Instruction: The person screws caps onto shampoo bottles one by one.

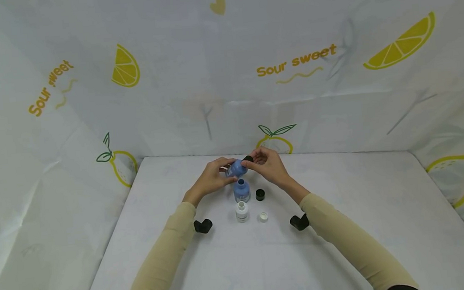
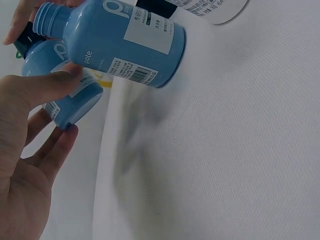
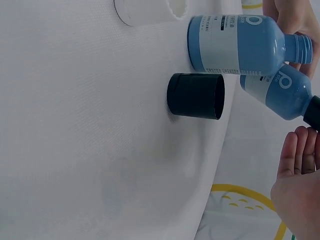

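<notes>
A pale sheet [image 1: 190, 52] printed with yellow lemons, lemon slices and the words "Sour sweet" hung behind and around the work, creased in places. Against its foot stood a table [image 1: 235, 273] with a plain white top, on which soft shadows fell beneath the arms. Two beige sleeves [image 1: 163, 261] reached over it from the near edge.

The person's left hand [image 1: 214, 179] gripped the tilted blue bottle [image 1: 236, 169] near the far edge, its thumb across one side and its fingers round the other, the neck leaning toward the right hand [image 1: 273, 165]. That hand pinched the bottle's black cap [image 1: 248, 158] between thumb and fingers.

Just nearer the person, an uncapped second blue bottle [image 1: 242, 193] stood upright, with white labels and "pote" lettering. In front of it an uncapped white bottle [image 1: 242, 214], smaller, also stood upright. A loose black cap [image 1: 260, 195] sat to the right of the standing blue bottle, and a white cap [image 1: 263, 217] to the right of the white one.
</notes>
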A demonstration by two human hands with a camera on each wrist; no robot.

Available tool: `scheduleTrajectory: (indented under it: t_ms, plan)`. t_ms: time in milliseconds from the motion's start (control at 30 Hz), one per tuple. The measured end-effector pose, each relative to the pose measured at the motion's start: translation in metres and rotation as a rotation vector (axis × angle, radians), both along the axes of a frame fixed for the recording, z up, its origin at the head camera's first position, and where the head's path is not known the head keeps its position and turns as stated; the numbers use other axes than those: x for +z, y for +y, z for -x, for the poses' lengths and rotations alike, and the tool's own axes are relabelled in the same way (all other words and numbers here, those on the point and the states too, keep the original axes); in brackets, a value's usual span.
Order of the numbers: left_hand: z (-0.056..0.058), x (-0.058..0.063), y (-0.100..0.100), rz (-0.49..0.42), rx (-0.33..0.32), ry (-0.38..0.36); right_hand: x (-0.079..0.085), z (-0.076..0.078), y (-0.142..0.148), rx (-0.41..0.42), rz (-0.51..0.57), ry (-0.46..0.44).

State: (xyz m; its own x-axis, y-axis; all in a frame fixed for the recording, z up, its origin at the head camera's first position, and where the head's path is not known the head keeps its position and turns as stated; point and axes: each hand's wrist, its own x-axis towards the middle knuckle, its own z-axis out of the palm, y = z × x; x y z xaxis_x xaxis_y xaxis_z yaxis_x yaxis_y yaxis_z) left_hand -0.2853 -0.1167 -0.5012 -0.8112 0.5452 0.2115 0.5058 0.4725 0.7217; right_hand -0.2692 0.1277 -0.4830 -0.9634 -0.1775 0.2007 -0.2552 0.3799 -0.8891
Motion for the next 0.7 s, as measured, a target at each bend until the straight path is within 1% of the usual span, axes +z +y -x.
scheduleTrajectory:
  t_ms: [267,467,700]
  plan:
    - [0.0000,-0.0008,0.0000,0.003,0.003,-0.006,-0.0007,0.0006,-0.0020,-0.003,0.010,-0.015]
    - [0.0009,-0.0002,0.0001,-0.003,-0.007,-0.003,-0.0007,0.0006,-0.0009,-0.009,0.012,-0.024]
    - [0.0019,0.0010,0.0006,0.006,-0.005,-0.009,0.0031,-0.0005,0.0006,-0.005,0.023,-0.050]
